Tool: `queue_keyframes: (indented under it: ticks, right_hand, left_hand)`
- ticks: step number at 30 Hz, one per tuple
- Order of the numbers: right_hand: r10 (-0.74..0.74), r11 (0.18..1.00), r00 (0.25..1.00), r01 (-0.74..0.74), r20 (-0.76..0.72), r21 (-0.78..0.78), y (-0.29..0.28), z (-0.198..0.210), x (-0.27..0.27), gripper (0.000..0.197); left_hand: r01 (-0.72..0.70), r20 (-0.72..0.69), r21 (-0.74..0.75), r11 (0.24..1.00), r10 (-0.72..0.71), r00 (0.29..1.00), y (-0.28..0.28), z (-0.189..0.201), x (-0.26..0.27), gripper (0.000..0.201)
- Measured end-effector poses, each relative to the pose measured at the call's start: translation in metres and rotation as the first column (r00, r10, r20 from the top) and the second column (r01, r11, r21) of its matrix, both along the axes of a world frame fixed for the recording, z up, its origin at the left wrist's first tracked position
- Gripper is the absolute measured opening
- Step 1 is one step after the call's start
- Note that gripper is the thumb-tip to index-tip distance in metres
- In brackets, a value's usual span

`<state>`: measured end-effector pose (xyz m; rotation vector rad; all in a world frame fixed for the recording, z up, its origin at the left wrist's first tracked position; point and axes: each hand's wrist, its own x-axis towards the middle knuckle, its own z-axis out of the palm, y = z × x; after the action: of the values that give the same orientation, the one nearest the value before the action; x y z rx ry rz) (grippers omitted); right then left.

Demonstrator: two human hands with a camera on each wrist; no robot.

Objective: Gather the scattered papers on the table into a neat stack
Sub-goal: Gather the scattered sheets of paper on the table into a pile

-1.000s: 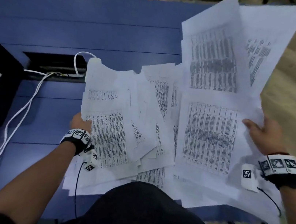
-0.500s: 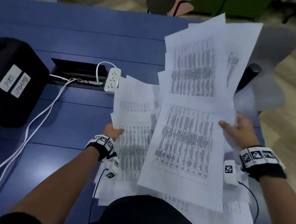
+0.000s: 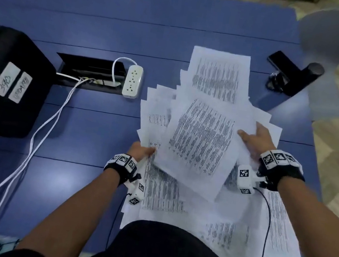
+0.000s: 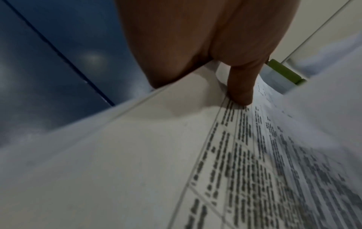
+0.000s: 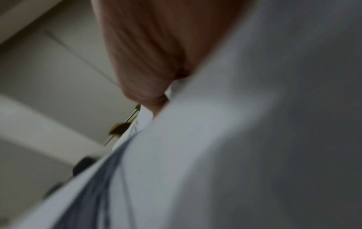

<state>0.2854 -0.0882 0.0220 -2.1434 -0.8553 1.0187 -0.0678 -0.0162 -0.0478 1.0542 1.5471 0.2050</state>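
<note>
Head view: printed papers (image 3: 202, 137) fanned loosely near the table's (image 3: 114, 21) right edge, left hand (image 3: 139, 151) and right hand (image 3: 257, 139) gripping opposite sides. Left wrist view: thumb (image 4: 242, 86) pinching the sheets' edge. Right wrist view: blurred; fingers (image 5: 149, 65) clasping paper.

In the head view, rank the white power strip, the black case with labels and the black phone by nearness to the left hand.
From the left hand:
1. White power strip, up and slightly left of it.
2. Black case, at the table's left edge.
3. Black phone, far right corner.
</note>
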Motion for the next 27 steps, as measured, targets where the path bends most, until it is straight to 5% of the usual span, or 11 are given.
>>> queue_keyframes:
  ticks: [3, 7, 10, 18, 22, 27]
  right_hand:
    - [0.038, 0.999, 0.982, -0.036, 0.186, -0.016, -0.003, -0.002, 0.005, 0.043]
    - [0.013, 1.000, 0.982, -0.015, 0.188, 0.011, -0.019, -0.019, -0.002, 0.049]
    - [-0.057, 0.998, 0.980, 0.049, 0.193, 0.044, -0.027, -0.031, -0.007, 0.044]
    - [0.124, 0.989, 0.988, -0.131, 0.096, 0.072, -0.039, -0.030, -0.038, 0.049]
    - [0.317, 0.946, 0.948, -0.316, 0.001, -0.066, -0.048, -0.043, -0.084, 0.057]
    - [0.387, 0.869, 0.908, -0.417, -0.157, -0.268, -0.050, -0.052, -0.108, 0.063]
  left_hand:
    - [0.042, -0.064, -0.019, 0.999, -0.043, 0.997, 0.003, -0.001, 0.000, 0.022]
    - [-0.044, -0.012, -0.041, 0.998, 0.044, 0.999, 0.009, -0.028, -0.010, 0.070]
    - [-0.040, 0.034, -0.034, 0.999, 0.041, 0.999, 0.012, -0.062, -0.021, 0.059]
    - [-0.087, 0.107, -0.007, 0.996, 0.087, 0.990, 0.003, -0.008, -0.004, 0.046]
    - [-0.076, 0.152, 0.024, 0.997, 0.072, 0.986, -0.002, -0.001, -0.002, 0.094]
    - [-0.006, 0.108, 0.047, 0.999, 0.001, 0.994, -0.003, -0.002, -0.003, 0.040]
